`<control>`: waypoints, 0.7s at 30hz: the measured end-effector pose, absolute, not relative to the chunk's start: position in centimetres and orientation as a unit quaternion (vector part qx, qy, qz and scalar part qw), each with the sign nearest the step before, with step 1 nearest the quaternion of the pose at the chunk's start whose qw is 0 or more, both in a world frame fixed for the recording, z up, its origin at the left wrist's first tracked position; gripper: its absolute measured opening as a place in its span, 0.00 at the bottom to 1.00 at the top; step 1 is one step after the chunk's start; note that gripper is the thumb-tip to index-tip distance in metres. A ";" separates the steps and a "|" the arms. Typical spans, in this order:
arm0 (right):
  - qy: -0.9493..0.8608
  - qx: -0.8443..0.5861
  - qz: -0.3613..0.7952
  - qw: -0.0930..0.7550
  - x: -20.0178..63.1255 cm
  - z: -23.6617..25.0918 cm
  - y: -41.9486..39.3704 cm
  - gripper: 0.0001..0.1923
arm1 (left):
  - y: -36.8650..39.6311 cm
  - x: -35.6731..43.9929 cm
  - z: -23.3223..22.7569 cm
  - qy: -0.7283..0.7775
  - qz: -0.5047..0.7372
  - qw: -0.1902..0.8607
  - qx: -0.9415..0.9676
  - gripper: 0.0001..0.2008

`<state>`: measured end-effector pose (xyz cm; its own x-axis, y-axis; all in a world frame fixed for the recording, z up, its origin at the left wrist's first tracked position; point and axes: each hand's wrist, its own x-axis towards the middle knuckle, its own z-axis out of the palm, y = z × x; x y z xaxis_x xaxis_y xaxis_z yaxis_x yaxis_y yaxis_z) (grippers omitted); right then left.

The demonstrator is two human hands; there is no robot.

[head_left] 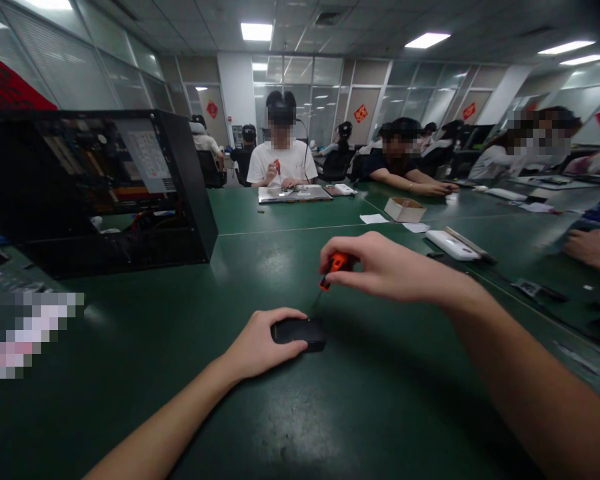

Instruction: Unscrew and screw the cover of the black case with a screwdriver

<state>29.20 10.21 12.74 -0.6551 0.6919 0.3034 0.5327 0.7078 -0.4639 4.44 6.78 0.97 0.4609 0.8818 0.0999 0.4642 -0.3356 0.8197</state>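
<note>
Head view: I'd side-grip the likely rigid box point(305, 333), left hand point(264, 343) clamping it, right hand point(377, 265) clamping the screwdriver point(337, 262), one o'clock.

both hands point(264, 341) are bare; the forearms point(180, 410) are uncovered too, tapering to narrow wrists point(230, 369)

Dim light, bright ceiling panels point(257, 32) overhead

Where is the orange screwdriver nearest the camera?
In the head view, right of centre: the orange screwdriver is in the right hand, pointing down near the black case the left hand grips.
</note>
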 end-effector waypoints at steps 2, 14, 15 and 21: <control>-0.928 -0.293 0.172 0.154 28.4 15.5 9.2 0.04 | 6.7 4.6 1.0 0.446 0.275 0.368 0.768 0.19; -0.935 -0.274 0.187 0.123 26.8 15.7 9.8 0.05 | 6.8 4.6 0.9 0.434 0.274 0.358 0.780 0.20; -0.935 -0.277 0.187 0.123 26.8 15.6 10.0 0.06 | 6.8 4.5 0.9 0.434 0.273 0.356 0.781 0.20; -0.939 -0.286 0.163 0.101 25.9 16.2 9.7 0.04 | 6.7 4.5 1.1 0.442 0.253 0.338 0.791 0.20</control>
